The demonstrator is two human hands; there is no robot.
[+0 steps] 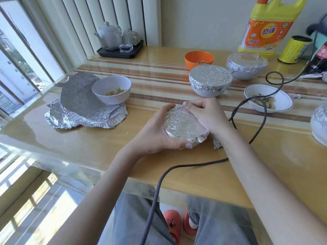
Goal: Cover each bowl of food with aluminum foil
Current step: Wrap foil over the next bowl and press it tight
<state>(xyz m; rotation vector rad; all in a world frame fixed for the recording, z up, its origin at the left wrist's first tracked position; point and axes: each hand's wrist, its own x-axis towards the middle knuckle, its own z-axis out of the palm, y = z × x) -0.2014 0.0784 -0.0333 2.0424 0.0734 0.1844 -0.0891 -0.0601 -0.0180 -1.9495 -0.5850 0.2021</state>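
Both hands' fingers grasping foil-covered bowl [184, 125]; left hand [155, 131] | right hand [205, 113]

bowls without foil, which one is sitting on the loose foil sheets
The white bowl at the left, resting on the edge of the foil sheets. The orange bowl and the blue-rimmed bowl are also uncovered but stand on the bare table.

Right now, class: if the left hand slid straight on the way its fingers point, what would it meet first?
The left hand grips the foil-covered bowl, fingers pointing right and away. Beyond it, the right hand on the far rim probably comes first; depth is unclear.
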